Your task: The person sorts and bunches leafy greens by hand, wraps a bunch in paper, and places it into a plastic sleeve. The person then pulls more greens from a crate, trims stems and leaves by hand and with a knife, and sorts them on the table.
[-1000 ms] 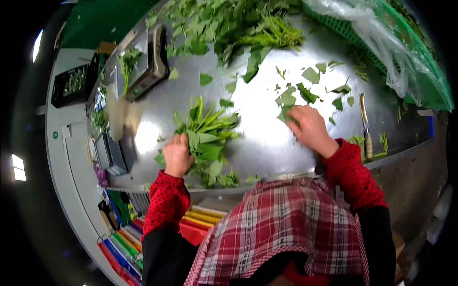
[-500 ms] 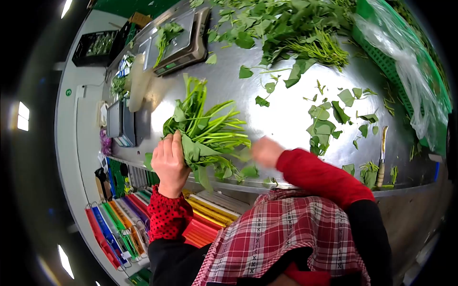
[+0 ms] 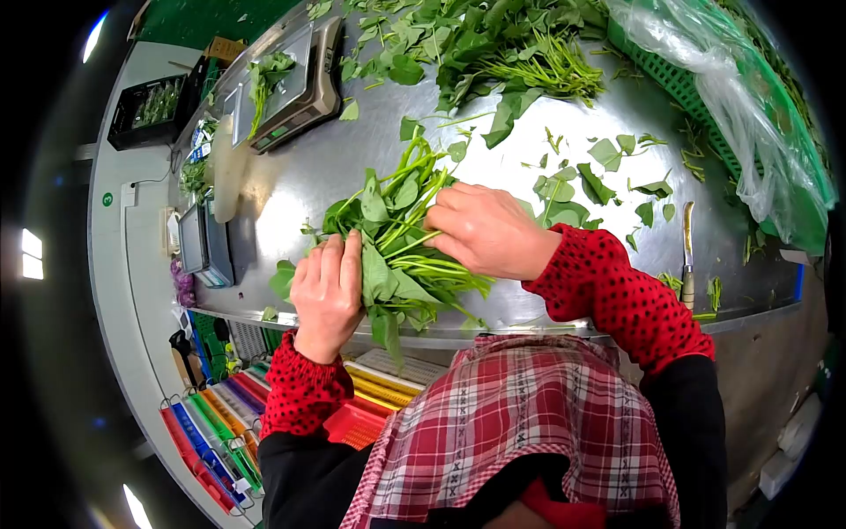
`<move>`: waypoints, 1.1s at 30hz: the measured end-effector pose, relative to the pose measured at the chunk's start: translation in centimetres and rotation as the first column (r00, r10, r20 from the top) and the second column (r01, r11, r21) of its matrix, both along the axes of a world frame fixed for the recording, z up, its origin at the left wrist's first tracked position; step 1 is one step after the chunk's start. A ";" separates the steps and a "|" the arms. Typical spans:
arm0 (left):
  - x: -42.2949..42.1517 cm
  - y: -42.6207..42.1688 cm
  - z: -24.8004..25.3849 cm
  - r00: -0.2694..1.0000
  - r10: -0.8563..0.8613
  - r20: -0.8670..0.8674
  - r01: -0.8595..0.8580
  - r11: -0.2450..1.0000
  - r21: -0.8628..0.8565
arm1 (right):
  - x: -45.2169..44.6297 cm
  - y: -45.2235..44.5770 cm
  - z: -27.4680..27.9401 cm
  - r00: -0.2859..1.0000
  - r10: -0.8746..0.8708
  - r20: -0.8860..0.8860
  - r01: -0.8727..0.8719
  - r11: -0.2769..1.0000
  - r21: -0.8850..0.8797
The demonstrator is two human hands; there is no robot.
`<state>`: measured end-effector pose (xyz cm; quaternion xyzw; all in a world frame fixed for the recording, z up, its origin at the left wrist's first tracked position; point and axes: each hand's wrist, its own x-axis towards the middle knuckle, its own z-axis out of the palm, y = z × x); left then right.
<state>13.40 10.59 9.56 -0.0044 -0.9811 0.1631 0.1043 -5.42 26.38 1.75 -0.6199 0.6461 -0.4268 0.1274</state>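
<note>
A bunch of leafy greens (image 3: 401,260) with long pale-green stems lies at the near edge of the steel table. My left hand (image 3: 328,286) is closed around its leafy left side, its fingers on top of the leaves. On the right side of the bunch, my right hand (image 3: 493,231) is closed in a pinch on some stems; its fingertips are partly hidden. Loose leaves (image 3: 564,189) are scattered to the right of my right hand. Farther right lies a knife (image 3: 688,256) with a wooden handle.
A large heap of greens (image 3: 480,40) covers the far side of the steel table (image 3: 304,189). At the back left a scale (image 3: 304,84) bears a few greens. A green crate (image 3: 670,79) with clear plastic (image 3: 731,97) stands right. Coloured crates or trays (image 3: 211,432) sit below the table edge.
My right hand has moved up and left from the table edge to the stems of the bunch. The view has shifted, so the table's things appear farther left and higher.
</note>
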 end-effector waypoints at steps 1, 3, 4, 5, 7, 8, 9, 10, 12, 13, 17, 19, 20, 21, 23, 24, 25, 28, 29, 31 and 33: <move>0.0 0.0 -0.1 1.000 -0.014 0.001 0.014 1.000 0.006 | 0.3 0.2 0.0 1.000 -0.026 0.013 0.027 0.999 -0.031; 0.1 0.1 -0.2 1.000 -0.031 0.001 0.031 0.999 -0.010 | 0.5 0.3 0.1 0.974 -0.017 0.227 0.009 0.999 0.037; 0.1 0.1 -0.3 0.999 -0.038 0.009 0.038 0.999 -0.021 | 0.1 0.3 0.1 0.944 0.022 0.331 -0.061 0.992 0.109; 0.1 0.1 -0.3 0.999 -0.046 0.017 0.047 0.998 -0.031 | 0.0 0.3 0.1 0.901 0.049 0.432 -0.136 0.976 0.172; 0.1 0.1 -0.6 0.999 -0.050 -0.002 0.050 0.997 -0.053 | 0.2 0.9 0.2 0.961 0.029 0.274 -0.084 0.978 0.190; 0.2 0.1 -0.7 0.998 -0.061 0.009 0.061 0.997 -0.051 | 0.0 1.6 0.5 0.988 0.011 0.153 -0.032 0.990 0.136; 0.4 0.0 -0.8 0.997 -0.070 0.019 0.071 0.996 -0.051 | -0.3 2.5 0.7 0.999 -0.013 0.030 0.011 0.997 0.072; 0.9 -0.3 -1.2 0.998 -0.050 0.027 0.052 0.997 -0.060 | -1.1 4.0 0.7 0.997 -0.015 -0.078 0.012 0.999 -0.037; 1.9 -1.1 -1.1 1.000 -0.001 0.027 0.003 0.999 -0.053 | -4.2 6.8 -2.7 0.962 -0.072 -0.265 0.057 0.996 -0.062; 2.3 -1.5 -1.0 0.999 0.029 0.039 -0.027 0.999 -0.046 | -5.4 8.1 -3.2 0.946 -0.188 -0.264 0.214 0.974 0.076; 1.6 -1.2 -0.7 1.000 -0.015 0.015 0.017 0.993 -0.114 | -4.8 6.9 -0.8 0.911 -0.364 -0.194 0.391 0.912 0.122; 0.7 -0.6 -0.6 0.998 -0.062 0.011 0.063 0.990 -0.125 | -2.7 3.8 1.6 0.925 -0.371 0.087 0.373 0.928 -0.009; 0.1 0.0 -0.2 0.996 -0.091 0.012 0.092 0.987 -0.134 | -1.7 2.5 2.3 0.908 -0.417 -0.048 0.415 0.909 -0.044; -0.2 0.4 0.0 0.993 -0.117 0.015 0.118 0.982 -0.146 | -0.8 1.0 2.3 0.897 -0.441 -0.025 0.442 0.897 0.010; -0.3 0.8 0.2 0.992 -0.121 0.026 0.124 0.976 -0.180 | -0.5 -0.2 2.9 0.885 -0.449 0.128 0.411 0.879 0.240; -0.3 0.8 0.4 0.992 -0.123 0.033 0.127 0.974 -0.189 | -0.4 -0.3 2.3 0.886 -0.447 0.125 0.411 0.881 0.234; -0.3 0.8 0.6 0.992 -0.121 0.040 0.127 0.972 -0.197 | 0.0 -0.5 1.3 0.863 -0.488 0.132 0.485 0.873 0.060; 0.1 0.8 0.8 0.993 -0.106 0.054 0.115 0.975 -0.191 | -0.3 0.1 2.2 0.869 -0.494 -0.022 0.474 0.844 -0.253; 0.0 0.8 0.8 0.991 -0.115 0.061 0.124 0.976 -0.180 | -0.2 0.1 2.2 0.871 -0.486 -0.077 0.446 0.846 -0.292; -0.1 1.2 0.9 0.990 -0.125 0.063 0.134 0.977 -0.165 | -0.1 -0.1 2.3 0.861 -0.474 -0.187 0.385 0.845 -0.370; -0.4 1.1 0.8 0.988 -0.142 0.060 0.149 0.976 -0.161 | -1.0 -0.6 0.3 0.911 -0.341 -0.230 0.248 0.902 -0.353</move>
